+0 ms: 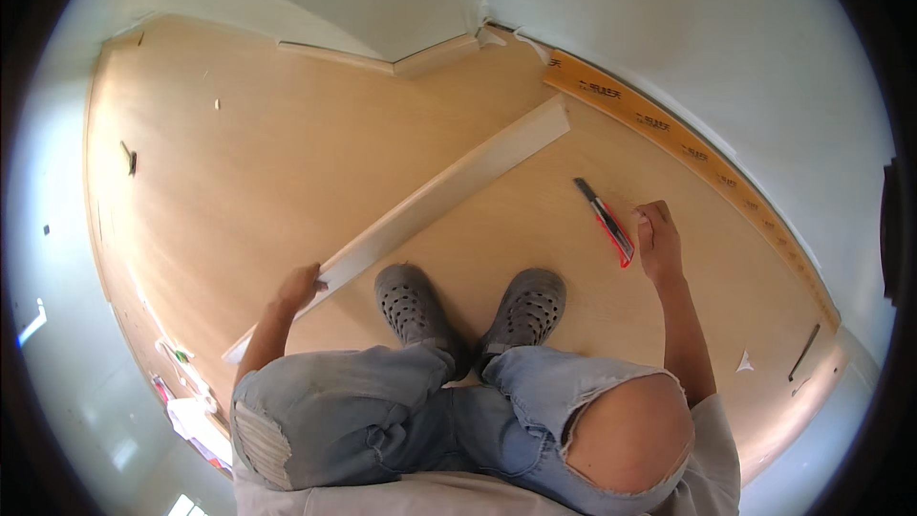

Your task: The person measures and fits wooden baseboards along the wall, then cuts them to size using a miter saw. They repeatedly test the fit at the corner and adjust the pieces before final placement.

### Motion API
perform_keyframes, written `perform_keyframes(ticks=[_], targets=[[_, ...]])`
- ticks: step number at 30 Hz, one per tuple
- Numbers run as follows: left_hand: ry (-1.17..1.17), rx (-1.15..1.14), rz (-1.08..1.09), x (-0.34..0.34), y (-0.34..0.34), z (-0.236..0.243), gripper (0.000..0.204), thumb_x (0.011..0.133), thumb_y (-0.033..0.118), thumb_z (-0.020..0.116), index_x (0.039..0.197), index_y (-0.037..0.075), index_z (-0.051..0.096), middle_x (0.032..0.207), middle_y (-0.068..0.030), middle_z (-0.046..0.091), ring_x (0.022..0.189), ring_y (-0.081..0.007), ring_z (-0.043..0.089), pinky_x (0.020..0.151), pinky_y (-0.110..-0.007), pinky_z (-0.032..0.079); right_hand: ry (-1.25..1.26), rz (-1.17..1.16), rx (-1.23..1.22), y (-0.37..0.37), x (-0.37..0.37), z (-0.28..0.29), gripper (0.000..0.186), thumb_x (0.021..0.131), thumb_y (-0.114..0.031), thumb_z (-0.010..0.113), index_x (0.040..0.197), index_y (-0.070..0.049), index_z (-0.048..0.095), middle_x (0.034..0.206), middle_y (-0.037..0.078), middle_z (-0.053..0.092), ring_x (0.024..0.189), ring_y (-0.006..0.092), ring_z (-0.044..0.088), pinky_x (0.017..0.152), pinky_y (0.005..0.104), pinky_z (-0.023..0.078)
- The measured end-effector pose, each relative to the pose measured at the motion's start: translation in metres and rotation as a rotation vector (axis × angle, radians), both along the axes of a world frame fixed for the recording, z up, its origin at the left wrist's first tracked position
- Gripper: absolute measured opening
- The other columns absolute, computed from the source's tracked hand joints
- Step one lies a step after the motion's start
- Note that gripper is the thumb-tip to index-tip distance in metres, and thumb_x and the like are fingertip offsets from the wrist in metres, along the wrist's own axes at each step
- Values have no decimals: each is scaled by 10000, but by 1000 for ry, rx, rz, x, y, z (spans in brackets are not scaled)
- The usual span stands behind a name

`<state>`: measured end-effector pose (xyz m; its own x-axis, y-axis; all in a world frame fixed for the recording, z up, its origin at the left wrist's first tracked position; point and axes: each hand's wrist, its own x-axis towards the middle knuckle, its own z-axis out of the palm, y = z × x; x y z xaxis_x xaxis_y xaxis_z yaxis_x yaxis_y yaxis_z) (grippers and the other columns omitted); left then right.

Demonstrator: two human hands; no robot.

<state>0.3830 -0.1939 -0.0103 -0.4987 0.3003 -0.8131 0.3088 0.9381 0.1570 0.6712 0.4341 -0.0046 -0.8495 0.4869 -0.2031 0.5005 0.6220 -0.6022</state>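
White board (449,193), long & narrow, is on/just above the flr, set diag. in front of the feet: near end down by the L knee, far end up twd the orange strip. Can't tell how much of it touches the flr. L hand (302,285) grips it nr the lower end, fingers over the upper edge, thumb on the face. R hand (659,241) is off the board, fingers curled in; can't tell if anything small is pinched there. Just L of it, utility knife (604,222) on the flr, red at the near end, dark at the far end.

Next out: grey clogs (411,306) w/ holes, one per foot, below the board; blue jeans (344,401), torn, R knee bare.

Surface: light-brown floor (239,162), smooth. Orange strip (673,141) w/ dark print runs along the foot of the R wall. White scrap (745,361) & thin dark rod (804,354) lie lower R; small dark item (129,159) far L; white heap (198,425) lower L, too blurred to ID.

Room: pale grey-green walls (688,38), pale skirting (435,57) round the jutting corner, bright light patches lower L.
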Motion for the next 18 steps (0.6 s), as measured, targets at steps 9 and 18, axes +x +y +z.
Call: perform_keyframes(ticks=[9,18], targets=[[292,142,-497,-108,141,77,285,935,330,658,943,46,636,898,-176,679,887,-377,657,771,-492,509,175,29,-54,-20,-90,22,218,1006,-158,565,1164,-35,652,962,121,632,846,277,617,776,359,507],[652,802,137,-140,295,-14,332,920,299,733,920,15,561,895,-171,640,797,-352,625,708,-433,509,324,149,73,-44,-279,-27,241,906,-250,713,1044,-59,663,898,92,682,831,272,657,722,391,530]])
